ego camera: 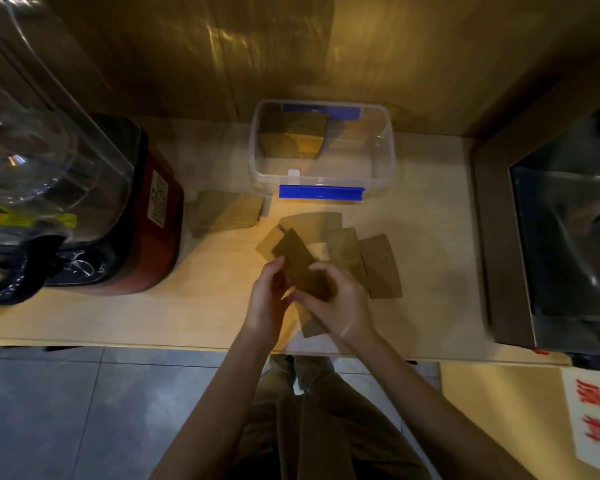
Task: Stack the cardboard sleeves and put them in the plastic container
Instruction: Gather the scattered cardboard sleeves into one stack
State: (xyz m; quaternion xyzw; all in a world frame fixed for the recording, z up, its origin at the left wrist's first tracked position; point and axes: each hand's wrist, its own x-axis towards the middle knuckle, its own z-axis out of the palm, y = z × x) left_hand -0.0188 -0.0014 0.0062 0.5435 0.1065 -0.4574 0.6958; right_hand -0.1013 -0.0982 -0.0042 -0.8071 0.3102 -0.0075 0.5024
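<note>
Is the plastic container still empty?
No, a stack of cardboard sleeves already stands in the plastic container, at its far left.

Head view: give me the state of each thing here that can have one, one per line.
plastic container: lid off, one stack of sleeves inside at its left end.
held sleeves: flat, gripped by both hands.
left hand: closed on held sleeves.
right hand: closed on held sleeves.
loose sleeves: flat, scattered on the counter.
side stack: roughly piled, left of the loose sleeves.
</note>
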